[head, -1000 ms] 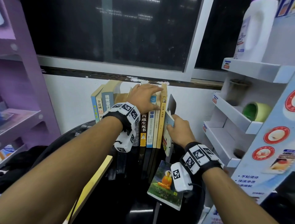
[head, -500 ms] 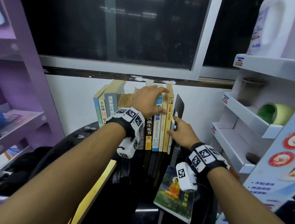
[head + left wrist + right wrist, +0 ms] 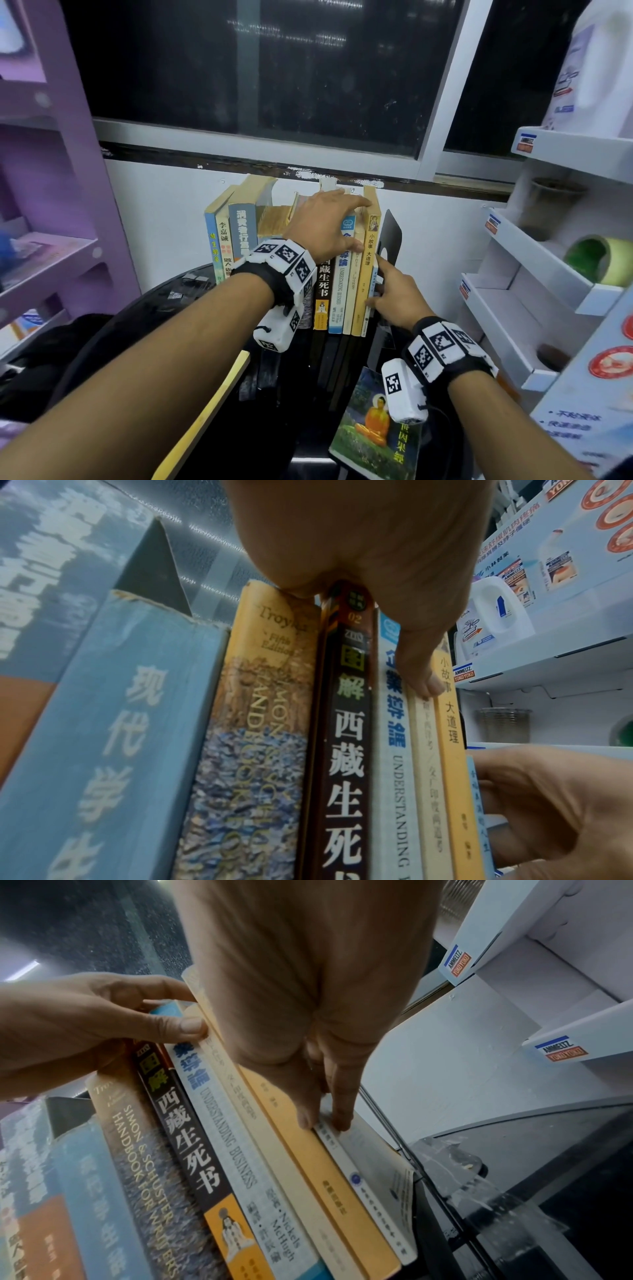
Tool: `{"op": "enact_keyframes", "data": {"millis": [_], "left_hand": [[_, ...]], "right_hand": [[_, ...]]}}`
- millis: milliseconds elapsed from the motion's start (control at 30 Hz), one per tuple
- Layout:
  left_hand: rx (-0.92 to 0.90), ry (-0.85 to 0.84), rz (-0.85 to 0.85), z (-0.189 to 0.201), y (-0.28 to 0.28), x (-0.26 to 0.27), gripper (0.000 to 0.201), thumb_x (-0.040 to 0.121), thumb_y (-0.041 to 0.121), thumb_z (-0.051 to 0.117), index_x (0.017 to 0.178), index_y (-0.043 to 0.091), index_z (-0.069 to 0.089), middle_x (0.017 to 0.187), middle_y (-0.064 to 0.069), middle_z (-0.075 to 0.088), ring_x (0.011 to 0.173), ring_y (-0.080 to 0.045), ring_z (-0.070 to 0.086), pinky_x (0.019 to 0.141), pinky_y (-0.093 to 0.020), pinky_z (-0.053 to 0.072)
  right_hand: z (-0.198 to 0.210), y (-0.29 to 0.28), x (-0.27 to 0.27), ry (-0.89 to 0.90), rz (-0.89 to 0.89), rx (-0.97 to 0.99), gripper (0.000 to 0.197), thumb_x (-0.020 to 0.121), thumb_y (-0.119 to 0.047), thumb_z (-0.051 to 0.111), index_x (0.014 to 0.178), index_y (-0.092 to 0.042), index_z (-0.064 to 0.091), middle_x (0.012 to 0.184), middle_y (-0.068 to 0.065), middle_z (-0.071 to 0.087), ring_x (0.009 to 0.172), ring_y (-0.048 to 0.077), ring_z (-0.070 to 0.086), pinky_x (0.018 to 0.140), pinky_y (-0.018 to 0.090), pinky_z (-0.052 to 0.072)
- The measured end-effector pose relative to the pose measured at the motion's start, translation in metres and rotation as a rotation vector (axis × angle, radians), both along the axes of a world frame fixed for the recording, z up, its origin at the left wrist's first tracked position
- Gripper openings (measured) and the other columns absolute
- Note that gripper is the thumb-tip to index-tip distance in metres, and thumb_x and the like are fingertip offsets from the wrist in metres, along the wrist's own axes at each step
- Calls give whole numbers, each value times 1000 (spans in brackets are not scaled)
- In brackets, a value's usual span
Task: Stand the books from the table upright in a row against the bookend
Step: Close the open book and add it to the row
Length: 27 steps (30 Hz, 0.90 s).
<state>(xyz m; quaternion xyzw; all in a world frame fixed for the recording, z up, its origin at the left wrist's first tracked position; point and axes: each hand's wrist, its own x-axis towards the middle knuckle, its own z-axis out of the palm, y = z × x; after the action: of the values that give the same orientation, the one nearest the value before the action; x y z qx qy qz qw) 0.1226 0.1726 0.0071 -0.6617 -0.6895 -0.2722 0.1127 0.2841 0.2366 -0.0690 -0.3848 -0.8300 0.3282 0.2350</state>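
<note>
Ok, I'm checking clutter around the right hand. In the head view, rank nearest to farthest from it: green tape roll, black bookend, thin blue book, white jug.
1. Thin blue book, pinched in the right hand, ending the row of books.
2. Black bookend, beside that book.
3. Green tape roll, right shelf.
4. White jug, top shelf.

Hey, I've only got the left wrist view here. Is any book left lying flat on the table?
Observer: Yes, the head view shows one book with an orange-robed figure lying flat on the table, in front of the row of upright books.
Operator: Where's the bookend?
Observer: A black bookend stands just right of the thin light book, at the row's right end.
Operator: What's the right hand doing there?
Observer: In the right wrist view, the right hand pinches that thin book near its top with thumb and forefinger.
</note>
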Motion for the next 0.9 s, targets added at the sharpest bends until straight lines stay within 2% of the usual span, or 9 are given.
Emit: {"op": "enact_keyframes", "data": {"millis": [167, 367, 567, 767, 900], "left_hand": [[-3, -3, 4, 0, -1, 1, 73, 74, 46, 75, 139, 37, 41, 147, 7, 44, 142, -18, 29, 114, -46, 21], [7, -1, 4, 0, -1, 3, 72, 75, 45, 75, 138, 36, 42, 147, 8, 44, 143, -17, 27, 115, -47, 19], [-12, 10, -19, 2, -3, 2, 73, 77, 43, 74, 141, 33, 41, 151, 8, 38, 145, -17, 20, 116, -44, 15], [-33, 13, -51, 3, -4, 0, 78, 76, 43, 74, 144, 30, 37, 155, 4, 32, 145, -19, 19, 117, -42, 14], [19, -66, -61, -4, -11, 0, 80, 76, 41, 75, 145, 30, 36, 157, 5, 24, 146, -17, 16, 118, -42, 20]], "right_hand": [[0, 0, 1, 5, 8, -12, 69, 88, 5, 62, 144, -28, 38, 123, 2, 64, 113, 19, 63, 93, 37, 55], [1, -3, 0, -20, 10, -6, 70, 91, 3, 58, 147, -29, 32, 127, 2, 62, 117, 19, 62, 89, 31, 54], [4, -5, 0, -53, 0, 8, 72, 91, 1, 58, 149, -29, 27, 129, 3, 62, 113, 20, 64, 85, 29, 54], [7, -8, 3, -55, -10, 11, 69, 91, -1, 60, 147, -28, 30, 128, 2, 62, 112, 18, 64, 84, 26, 54], [10, -13, 7, -68, -19, 27, 62, 90, -3, 62, 142, -23, 36, 131, 3, 61, 113, 19, 64, 93, 37, 55]]}}
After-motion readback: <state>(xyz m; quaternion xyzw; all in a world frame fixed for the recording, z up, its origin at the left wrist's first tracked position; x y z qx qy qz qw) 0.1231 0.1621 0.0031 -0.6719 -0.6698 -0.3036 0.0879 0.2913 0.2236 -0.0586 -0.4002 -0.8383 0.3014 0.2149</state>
